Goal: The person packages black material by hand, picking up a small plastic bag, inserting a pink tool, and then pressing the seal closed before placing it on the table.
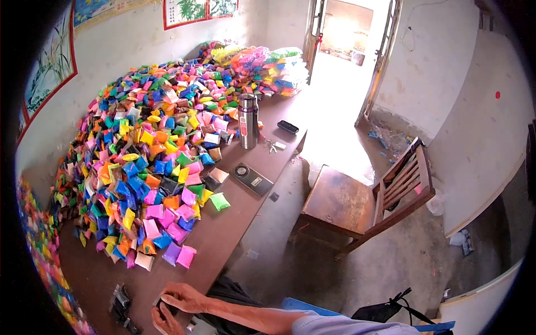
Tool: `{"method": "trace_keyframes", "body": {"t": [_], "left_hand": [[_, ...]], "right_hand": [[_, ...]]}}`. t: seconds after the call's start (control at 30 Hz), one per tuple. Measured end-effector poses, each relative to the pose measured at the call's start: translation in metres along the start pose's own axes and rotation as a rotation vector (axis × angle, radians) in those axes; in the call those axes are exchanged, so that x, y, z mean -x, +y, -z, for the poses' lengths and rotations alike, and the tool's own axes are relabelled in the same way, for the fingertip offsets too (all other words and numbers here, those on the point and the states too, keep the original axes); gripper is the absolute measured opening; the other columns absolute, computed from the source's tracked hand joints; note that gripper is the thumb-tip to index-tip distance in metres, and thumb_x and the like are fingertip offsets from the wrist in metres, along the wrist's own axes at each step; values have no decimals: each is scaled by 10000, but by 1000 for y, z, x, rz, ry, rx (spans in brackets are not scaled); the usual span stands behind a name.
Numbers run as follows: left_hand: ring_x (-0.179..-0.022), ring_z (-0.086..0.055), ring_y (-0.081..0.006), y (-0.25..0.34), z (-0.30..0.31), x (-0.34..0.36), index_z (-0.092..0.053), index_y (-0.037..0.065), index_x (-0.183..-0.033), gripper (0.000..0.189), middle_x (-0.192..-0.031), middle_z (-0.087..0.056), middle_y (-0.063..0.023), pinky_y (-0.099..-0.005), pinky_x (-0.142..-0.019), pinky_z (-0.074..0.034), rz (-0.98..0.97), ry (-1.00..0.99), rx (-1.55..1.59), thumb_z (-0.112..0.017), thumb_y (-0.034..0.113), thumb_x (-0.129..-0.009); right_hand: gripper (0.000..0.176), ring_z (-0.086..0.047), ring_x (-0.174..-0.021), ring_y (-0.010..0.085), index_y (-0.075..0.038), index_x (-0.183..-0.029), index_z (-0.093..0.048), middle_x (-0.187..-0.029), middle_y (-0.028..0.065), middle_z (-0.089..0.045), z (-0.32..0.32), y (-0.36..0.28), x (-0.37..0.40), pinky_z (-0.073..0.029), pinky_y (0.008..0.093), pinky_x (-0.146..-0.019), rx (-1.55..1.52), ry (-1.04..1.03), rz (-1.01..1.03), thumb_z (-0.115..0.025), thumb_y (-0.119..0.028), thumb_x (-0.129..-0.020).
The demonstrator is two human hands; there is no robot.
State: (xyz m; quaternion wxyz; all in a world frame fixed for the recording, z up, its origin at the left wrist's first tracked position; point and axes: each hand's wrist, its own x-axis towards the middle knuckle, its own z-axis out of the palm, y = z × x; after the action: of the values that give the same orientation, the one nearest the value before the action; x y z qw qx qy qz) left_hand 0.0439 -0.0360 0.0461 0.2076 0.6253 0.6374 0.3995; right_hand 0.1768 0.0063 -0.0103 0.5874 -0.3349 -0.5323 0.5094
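Observation:
At the bottom of the view my right hand [185, 297] is at the table's near edge, its fingers curled and closed. My left hand [166, 322] is just below it, partly cut off by the frame, with its fingers bent toward the right hand. Something small and dark shows between the two hands, too hidden to name. Several small black packets [119, 306] lie on the brown table [223, 234] to the left of my hands. Beyond them spreads a large heap of small colourful packets [139, 184].
On the table stand a steel thermos [248, 121], a grey device with a round dial [252, 177], keys [273, 147] and a black case [287, 127]. Bags of packets [285, 70] sit at the far end. A wooden chair [340, 198] stands beside the table, near an open doorway [341, 84].

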Motion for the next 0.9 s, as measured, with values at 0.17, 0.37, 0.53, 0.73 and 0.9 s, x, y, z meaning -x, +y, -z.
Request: {"method": "trace_keyframes", "body": {"t": [0.17, 0.37, 0.53, 0.73, 0.9], "left_hand": [[-1009, -726, -342, 0, -4, 2, -730, -15, -1243, 484, -1158, -754, -219, -446, -853, -597, 84, -7, 104, -629, 426, -1070], [-1110, -702, -331, 11, -9, 7, -677, -1, -1367, 571, -1293, -716, -214, -431, -908, -587, 316, -102, 147, -632, 479, -1061], [-1094, -700, -333, -10, -8, 7, -635, -58, -1382, 641, -1276, -710, -245, -441, -891, -582, 156, -87, 203, -646, 490, -1050], [-927, -715, -303, 1, -7, 8, -618, -58, -1398, 648, -1162, -734, -230, -429, -759, -593, 183, -63, 156, -657, 485, -1046], [-625, -650, -209, -26, -20, 12, -636, -78, -1350, 635, -940, -716, -189, -336, -510, -527, 297, -132, 253, -644, 484, -1054]], "right_hand": [[353, -600, -777, 322, 40, -1033, -656, -865, 202, -645, 1, 8, -3, -471, 439, -687, 187, -84, -19, -557, -291, -1104], [420, -565, -692, 339, 45, -994, -637, -822, 235, -625, -4, 14, 1, -462, 459, -651, 120, 53, 77, -518, -336, -1122], [485, -505, -667, 303, 45, -984, -625, -772, 211, -582, -3, 1, -2, -446, 451, -635, 165, -2, 6, -487, -396, -1135], [459, -476, -657, 235, 38, -988, -624, -753, 187, -546, -5, 2, -1, -442, 430, -618, 155, 28, 11, -503, -379, -1135], [404, -463, -659, 189, 32, -993, -626, -743, 148, -529, -4, 5, -2, -444, 414, -603, 111, 92, -21, -527, -334, -1132]]}}
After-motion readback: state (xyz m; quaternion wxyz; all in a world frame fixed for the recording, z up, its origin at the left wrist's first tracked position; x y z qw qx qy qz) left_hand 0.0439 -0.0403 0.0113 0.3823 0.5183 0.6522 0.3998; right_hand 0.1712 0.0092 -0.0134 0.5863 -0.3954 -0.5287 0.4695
